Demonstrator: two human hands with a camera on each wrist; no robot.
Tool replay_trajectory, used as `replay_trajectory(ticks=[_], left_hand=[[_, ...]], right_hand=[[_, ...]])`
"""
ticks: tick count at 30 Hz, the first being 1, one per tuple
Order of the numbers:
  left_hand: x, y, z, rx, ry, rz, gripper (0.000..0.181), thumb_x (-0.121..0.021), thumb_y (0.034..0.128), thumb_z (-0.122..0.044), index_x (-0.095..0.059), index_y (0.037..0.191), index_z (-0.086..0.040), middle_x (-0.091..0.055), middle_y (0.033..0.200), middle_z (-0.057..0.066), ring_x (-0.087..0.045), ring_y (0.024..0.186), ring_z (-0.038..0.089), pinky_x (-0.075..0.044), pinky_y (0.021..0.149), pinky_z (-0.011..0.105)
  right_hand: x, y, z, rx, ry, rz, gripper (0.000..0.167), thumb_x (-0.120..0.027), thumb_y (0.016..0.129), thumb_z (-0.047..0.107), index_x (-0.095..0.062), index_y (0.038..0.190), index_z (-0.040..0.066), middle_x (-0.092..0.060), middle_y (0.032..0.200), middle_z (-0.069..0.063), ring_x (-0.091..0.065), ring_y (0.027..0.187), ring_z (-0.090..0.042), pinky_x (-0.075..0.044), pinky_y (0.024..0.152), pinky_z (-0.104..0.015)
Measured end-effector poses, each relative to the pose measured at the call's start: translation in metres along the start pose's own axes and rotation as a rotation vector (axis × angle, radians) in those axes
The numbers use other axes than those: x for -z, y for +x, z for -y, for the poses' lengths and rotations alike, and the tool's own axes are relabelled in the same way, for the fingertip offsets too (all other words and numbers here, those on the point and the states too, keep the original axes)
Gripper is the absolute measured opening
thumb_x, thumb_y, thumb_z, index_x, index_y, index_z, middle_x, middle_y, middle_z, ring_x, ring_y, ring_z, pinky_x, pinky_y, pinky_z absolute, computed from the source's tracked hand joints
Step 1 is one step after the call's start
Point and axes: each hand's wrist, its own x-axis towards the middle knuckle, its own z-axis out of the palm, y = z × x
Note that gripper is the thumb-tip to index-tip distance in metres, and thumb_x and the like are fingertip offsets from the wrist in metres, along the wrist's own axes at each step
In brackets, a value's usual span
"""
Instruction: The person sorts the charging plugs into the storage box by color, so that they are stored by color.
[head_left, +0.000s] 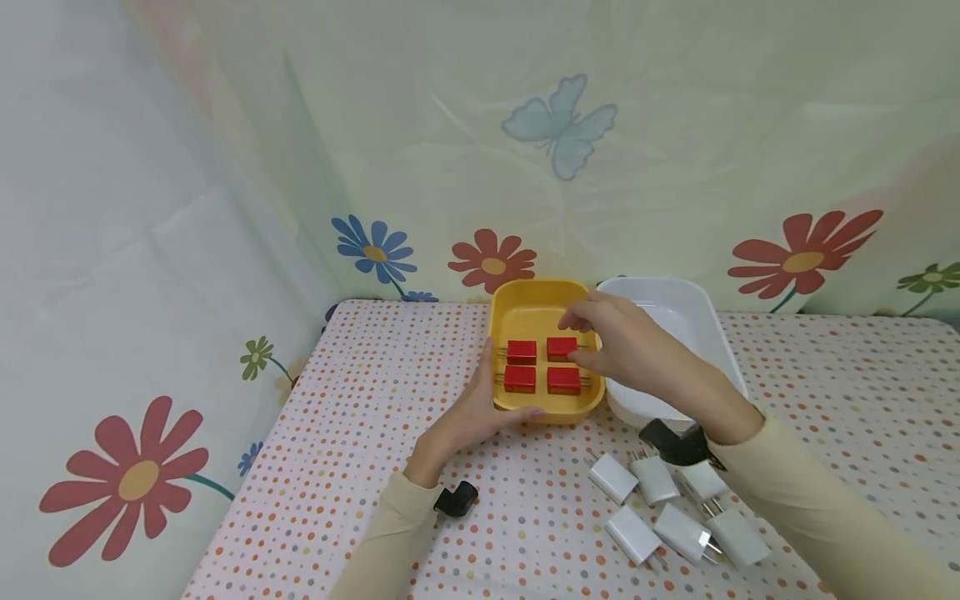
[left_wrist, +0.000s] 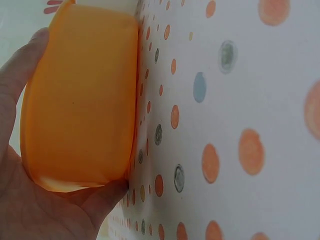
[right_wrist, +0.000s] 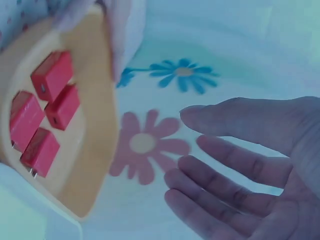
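Though invisible from left wrist, red plugs (head_left: 563,381)

1. Spreads flat as a pale cloth-covered table (head_left: 345,450), dotted orange, grey and blue.
2. Bears, toward the back, a yellow plastic tray (head_left: 528,321) just beside a white tray (head_left: 692,321).
3. Carries six white plug adapters (head_left: 684,529), clustered nearer the front.
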Motion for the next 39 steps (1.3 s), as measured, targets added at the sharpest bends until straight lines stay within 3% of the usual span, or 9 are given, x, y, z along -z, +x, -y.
replay_trajectory(ticks=[3,7,14,19,27,32,39], left_hand=[[0.001,0.001,-0.001,-0.003,0.003,-0.004,0.129,-0.086,0.0867,-0.044,0.012,0.168,-0.024,-0.023,0.170,0.006,-0.030,0.151,0.024,-0.032,0.121,0.053],[0.001,0.000,-0.001,0.011,0.008,-0.002,0.130,-0.086,0.0863,-0.046,0.013,0.168,-0.023,-0.018,0.172,0.006,-0.026,0.153,0.025,-0.031,0.121,0.055],[0.004,-0.002,-0.004,0.042,0.023,-0.016,0.132,-0.087,0.0847,-0.047,0.013,0.168,-0.024,-0.014,0.174,0.005,-0.022,0.156,0.027,-0.029,0.122,0.056],[0.004,-0.003,-0.002,0.046,0.023,-0.020,0.132,-0.087,0.0847,-0.046,0.014,0.167,-0.025,-0.012,0.174,0.006,-0.021,0.156,0.026,-0.027,0.123,0.055],[0.000,-0.002,-0.002,0.039,0.023,-0.011,0.132,-0.087,0.0850,-0.046,0.013,0.168,-0.024,-0.012,0.174,0.006,-0.021,0.156,0.025,-0.027,0.123,0.054],[0.000,-0.003,-0.003,0.031,0.023,-0.015,0.131,-0.087,0.0850,-0.044,0.012,0.168,-0.022,-0.012,0.174,0.006,-0.019,0.157,0.026,-0.026,0.124,0.055],[-0.001,-0.003,-0.003,0.039,0.017,-0.021,0.130,-0.087,0.0854,-0.044,0.011,0.168,-0.024,-0.016,0.173,0.006,-0.024,0.155,0.027,-0.029,0.122,0.056]], right_hand=[[0.002,-0.028,0.004,0.019,-0.016,-0.042,0.037,-0.090,0.081,0.003,-0.073,0.113,-0.004,-0.069,0.105,-0.013,-0.066,0.100,-0.034,-0.060,0.087,-0.049],[-0.010,-0.060,-0.001,0.023,-0.029,-0.060,0.039,-0.092,0.078,0.006,-0.074,0.112,-0.001,-0.068,0.105,-0.007,-0.068,0.097,-0.030,-0.062,0.081,-0.044],[-0.049,-0.096,-0.021,-0.116,0.018,0.060,0.042,-0.092,0.079,0.009,-0.074,0.115,-0.002,-0.067,0.106,-0.004,-0.070,0.098,-0.027,-0.062,0.080,-0.041],[-0.074,-0.102,-0.033,-0.212,0.098,0.121,0.041,-0.092,0.078,0.007,-0.073,0.113,-0.005,-0.066,0.102,-0.004,-0.068,0.095,-0.024,-0.060,0.079,-0.039],[-0.100,-0.104,-0.034,-0.303,0.142,0.119,0.049,-0.093,0.074,0.002,-0.071,0.117,-0.009,-0.062,0.100,-0.004,-0.060,0.089,-0.017,-0.057,0.077,-0.037],[-0.107,-0.103,-0.032,-0.317,0.155,0.136,0.053,-0.092,0.075,0.002,-0.069,0.122,-0.010,-0.064,0.105,-0.006,-0.061,0.092,-0.018,-0.057,0.081,-0.040],[-0.116,-0.106,-0.031,-0.271,0.113,0.108,0.052,-0.094,0.074,0.007,-0.073,0.120,-0.003,-0.065,0.104,-0.002,-0.059,0.088,-0.012,-0.054,0.074,-0.031]])
